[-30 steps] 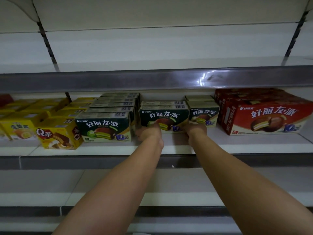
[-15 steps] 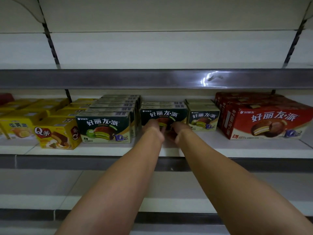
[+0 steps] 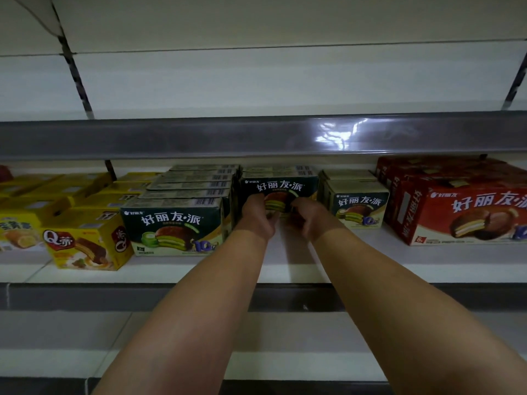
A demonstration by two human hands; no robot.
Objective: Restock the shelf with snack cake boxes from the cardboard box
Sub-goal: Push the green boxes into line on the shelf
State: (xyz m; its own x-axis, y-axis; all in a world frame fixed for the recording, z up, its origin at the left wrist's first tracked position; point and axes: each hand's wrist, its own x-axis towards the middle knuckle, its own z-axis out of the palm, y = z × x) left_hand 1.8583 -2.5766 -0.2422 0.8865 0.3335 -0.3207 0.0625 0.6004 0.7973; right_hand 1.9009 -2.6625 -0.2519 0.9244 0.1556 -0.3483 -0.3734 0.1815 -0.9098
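A dark green snack cake box [image 3: 281, 186] stands in the middle of the white shelf [image 3: 285, 269], set back behind the front row. Both my arms reach in to it. My left hand [image 3: 258, 215] touches the lower left of its front face with the fingers stretched forward. My right hand [image 3: 310, 218] is at the lower right of the face, fingers loosely bent against it. More boxes of the same kind stand behind it. The cardboard box is out of view.
A row of several green boxes [image 3: 174, 223] stands to the left, with yellow boxes [image 3: 85, 243] beyond. Smaller green boxes [image 3: 359, 205] and large red boxes [image 3: 462, 215] stand to the right. The grey edge of the upper shelf [image 3: 228, 135] hangs just above.
The green box has slid further back on the shelf. My hands moved from its lower corners inward onto its front face.
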